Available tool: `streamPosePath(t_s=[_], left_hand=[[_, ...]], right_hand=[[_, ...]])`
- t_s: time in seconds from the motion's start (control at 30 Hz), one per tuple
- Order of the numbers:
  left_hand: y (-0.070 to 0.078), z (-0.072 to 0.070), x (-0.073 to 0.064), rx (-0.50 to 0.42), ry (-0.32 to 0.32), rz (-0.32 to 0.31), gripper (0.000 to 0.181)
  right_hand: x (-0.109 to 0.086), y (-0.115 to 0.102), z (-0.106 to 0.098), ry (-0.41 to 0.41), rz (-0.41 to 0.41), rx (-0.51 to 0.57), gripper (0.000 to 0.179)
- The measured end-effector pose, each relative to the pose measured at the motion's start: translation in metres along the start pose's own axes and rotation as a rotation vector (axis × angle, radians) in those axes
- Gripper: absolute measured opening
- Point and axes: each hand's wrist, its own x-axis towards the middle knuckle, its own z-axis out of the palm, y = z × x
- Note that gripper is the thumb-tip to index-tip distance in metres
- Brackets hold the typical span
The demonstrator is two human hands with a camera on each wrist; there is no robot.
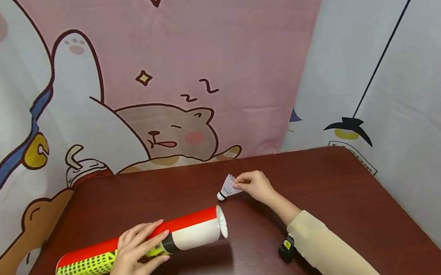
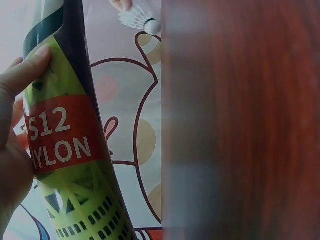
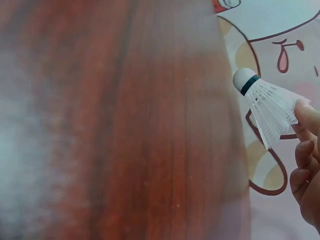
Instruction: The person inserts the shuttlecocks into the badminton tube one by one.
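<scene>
My left hand [image 1: 129,256] grips a long shuttlecock tube [image 1: 200,234] coloured red, yellow-green and white, tilted with its white-rimmed end toward the right. In the left wrist view the tube [image 2: 65,132] shows the print "S12" and "NYLON", with the thumb laid across it. My right hand [image 1: 255,185] pinches a white shuttlecock [image 1: 227,188] by the edge of its skirt. Its rounded cork points left, a short way beyond the tube's right end. In the right wrist view the shuttlecock [image 3: 267,107] has a dark band, and finger and thumb [image 3: 305,112] hold the skirt rim.
Both hands are over a dark reddish-brown table [image 1: 339,214]. A cloth backdrop [image 1: 232,38] with cartoon animals hangs behind its far edge. A small black device [image 1: 287,249] sits at the right sleeve's cuff.
</scene>
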Motion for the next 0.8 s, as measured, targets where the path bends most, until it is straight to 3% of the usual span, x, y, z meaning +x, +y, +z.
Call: streamPosePath(t_s=[0.2,0.5,0.8], left_hand=[[0.0,0.003,0.003,-0.013,-0.005,0.001,0.048],[0.004,0.004,0.001,-0.014,-0.027,-0.044,0.05],[0.002,0.002,0.007,-0.026,-0.028,-0.064,0.05]], right_hand=[[-0.012,-0.013,-0.012,0.107,-0.052,0.073,0.004],[-0.037,-0.042,-0.03,0.209,-0.01,0.197,0.005],[-0.059,-0.097,-0.058,0.33,-0.191,0.263,0.01]])
